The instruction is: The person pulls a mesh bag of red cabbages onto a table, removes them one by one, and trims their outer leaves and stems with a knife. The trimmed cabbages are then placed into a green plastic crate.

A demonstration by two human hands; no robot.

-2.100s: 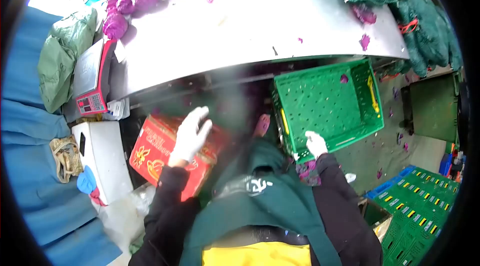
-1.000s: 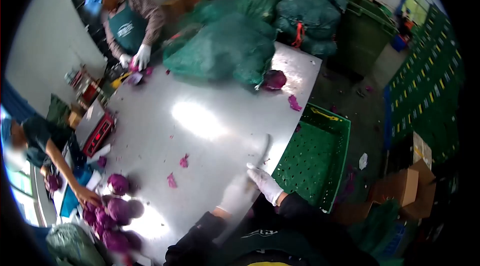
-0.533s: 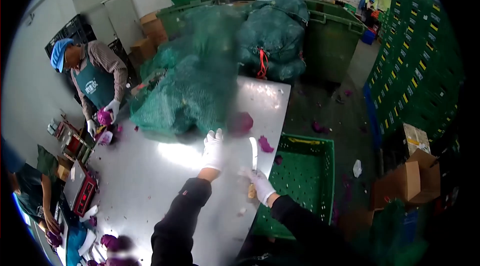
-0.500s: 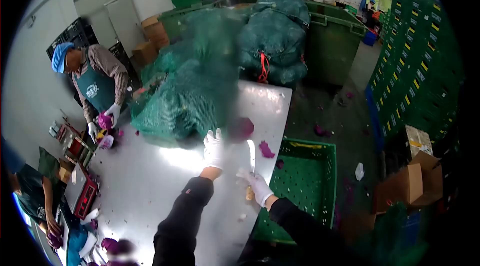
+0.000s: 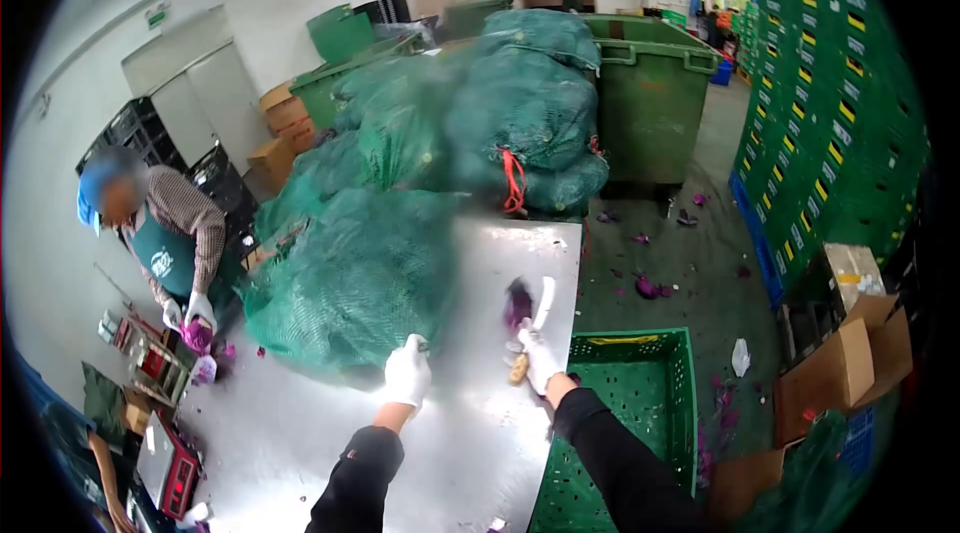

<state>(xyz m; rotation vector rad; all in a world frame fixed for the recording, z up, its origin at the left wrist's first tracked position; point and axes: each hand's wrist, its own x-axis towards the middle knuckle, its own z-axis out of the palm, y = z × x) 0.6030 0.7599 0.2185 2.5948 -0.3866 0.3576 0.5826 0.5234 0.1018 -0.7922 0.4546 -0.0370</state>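
On the metal table lies a green mesh sack. My left hand, in a white glove, is closed at the sack's near lower edge, its fingers seemingly on the mesh. My right hand, also gloved, is wrapped round a knife, whose pale curved blade points up and away. The wooden handle end sticks out below the fist. Just left of the blade is a dark purple leaf piece, blurred.
A green crate stands right of the table. More sacks and a green bin are behind. A co-worker handles a purple cabbage at left. Stacked crates and cardboard boxes stand at right.
The view has shifted. My left hand has gone from spread fingers to closed at the sack's edge. The purple leaf piece now shows beside the blade, and the knife is tilted more to the right.
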